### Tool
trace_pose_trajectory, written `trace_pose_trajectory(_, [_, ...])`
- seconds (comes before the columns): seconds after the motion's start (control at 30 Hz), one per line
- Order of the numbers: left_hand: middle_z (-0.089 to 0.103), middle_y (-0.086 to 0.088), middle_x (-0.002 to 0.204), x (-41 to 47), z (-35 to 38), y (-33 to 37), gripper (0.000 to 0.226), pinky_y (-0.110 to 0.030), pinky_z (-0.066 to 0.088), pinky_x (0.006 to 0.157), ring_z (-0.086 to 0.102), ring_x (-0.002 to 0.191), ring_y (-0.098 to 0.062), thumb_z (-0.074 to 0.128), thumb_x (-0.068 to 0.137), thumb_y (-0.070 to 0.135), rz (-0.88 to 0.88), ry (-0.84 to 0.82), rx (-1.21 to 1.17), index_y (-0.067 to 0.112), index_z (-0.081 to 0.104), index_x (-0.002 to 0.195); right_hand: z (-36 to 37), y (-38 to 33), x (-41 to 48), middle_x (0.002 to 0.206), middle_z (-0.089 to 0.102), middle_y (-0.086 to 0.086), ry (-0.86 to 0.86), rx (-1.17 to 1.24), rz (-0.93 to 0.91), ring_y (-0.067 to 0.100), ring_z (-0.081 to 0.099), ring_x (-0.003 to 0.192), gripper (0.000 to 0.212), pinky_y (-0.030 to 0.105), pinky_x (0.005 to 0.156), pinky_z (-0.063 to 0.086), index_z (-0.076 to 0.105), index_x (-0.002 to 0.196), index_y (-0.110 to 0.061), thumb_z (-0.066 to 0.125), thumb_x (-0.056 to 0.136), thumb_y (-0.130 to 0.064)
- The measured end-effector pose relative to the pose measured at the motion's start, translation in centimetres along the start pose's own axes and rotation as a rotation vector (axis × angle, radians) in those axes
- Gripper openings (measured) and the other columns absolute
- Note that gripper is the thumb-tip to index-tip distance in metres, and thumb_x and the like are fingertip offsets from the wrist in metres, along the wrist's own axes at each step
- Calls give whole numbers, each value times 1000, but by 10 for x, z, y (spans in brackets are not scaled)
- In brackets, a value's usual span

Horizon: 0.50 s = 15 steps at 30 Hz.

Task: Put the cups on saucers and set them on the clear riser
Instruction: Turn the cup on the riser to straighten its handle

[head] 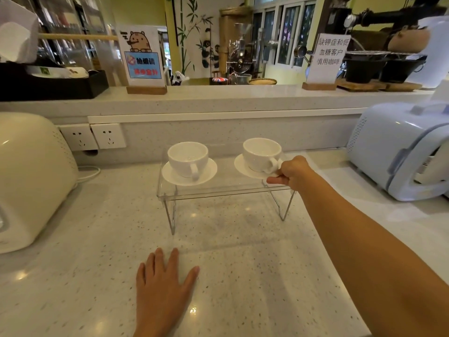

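Two white cups stand on white saucers on top of the clear riser [226, 190]. The left cup [187, 158] sits on its saucer [209, 172] with the handle facing me. The right cup [261, 153] sits on the right saucer [240, 166]. My right hand [292, 172] reaches over the riser's right end and pinches the near right rim of that saucer, beside the cup's handle. My left hand [164, 290] lies flat on the speckled counter in front of the riser, fingers spread, holding nothing.
A cream appliance [31, 178] stands at the left and a pale blue appliance [398, 152] at the right. Wall sockets [93, 137] sit behind the riser's left. The raised ledge [218, 98] behind carries two signs and a black tray.
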<state>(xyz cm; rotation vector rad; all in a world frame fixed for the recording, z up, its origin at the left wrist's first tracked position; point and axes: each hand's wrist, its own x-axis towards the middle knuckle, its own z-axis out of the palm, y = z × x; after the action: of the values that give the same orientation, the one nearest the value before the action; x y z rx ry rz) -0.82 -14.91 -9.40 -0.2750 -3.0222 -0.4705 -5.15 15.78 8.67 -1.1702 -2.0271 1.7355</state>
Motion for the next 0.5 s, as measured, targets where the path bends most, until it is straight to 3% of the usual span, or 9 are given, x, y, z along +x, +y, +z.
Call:
trace_pose_trajectory(0.23, [15, -6, 157, 0, 0, 0, 80, -42, 5, 118, 8, 144, -23, 12, 77, 75, 3, 0, 4, 32, 16, 144, -2, 3, 3, 126, 52, 24, 45, 38, 3, 42, 67, 83, 31, 31, 35, 54, 49, 119, 2, 52, 89, 2])
trace_pose_trajectory(0.5, [14, -7, 157, 0, -1, 0, 78, -42, 5, 118, 7, 144, -23, 14, 78, 74, 8, -12, -6, 32, 16, 144, -5, 2, 3, 126, 51, 25, 21, 29, 0, 43, 66, 89, 37, 32, 35, 54, 45, 122, 3, 52, 87, 8])
